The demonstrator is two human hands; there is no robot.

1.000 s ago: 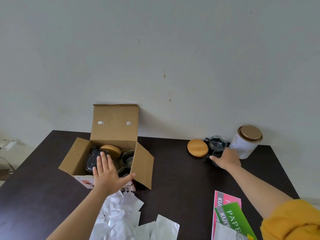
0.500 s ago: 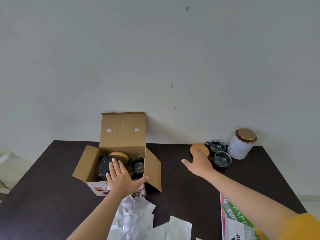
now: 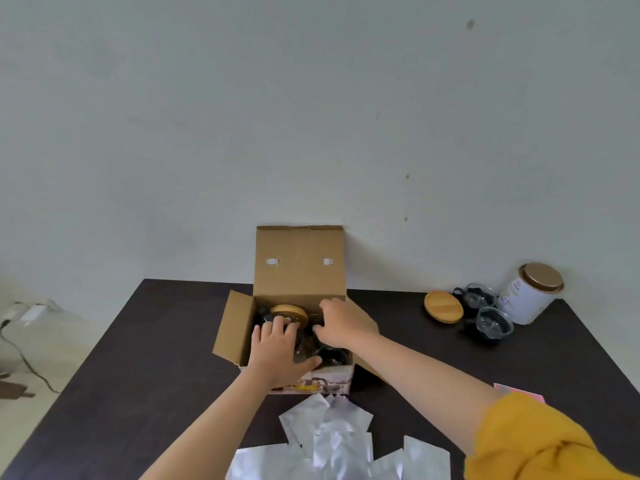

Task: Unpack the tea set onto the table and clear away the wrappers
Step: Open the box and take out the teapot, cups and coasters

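Under both hands, inside the cardboard box (image 3: 300, 268): glass teapot (image 3: 304, 344).
Left hand (image 3: 278, 355) fingers spread over it; right hand (image 3: 341, 323) fingers curled just beyond, grip unclear.

Soft, even daylight; the pale wall (image 3: 311, 116) is evenly lit, without hard shadows. The dark table (image 3: 138, 375) shows a faint sheen and weak shadows beside the box (image 3: 299, 261) and the tin (image 3: 526, 299). Wide-angle distortion bends the table edges outward. Both hands (image 3: 277, 351) (image 3: 341, 323) are slightly motion-blurred; foil wrappers (image 3: 332, 441) glare white.
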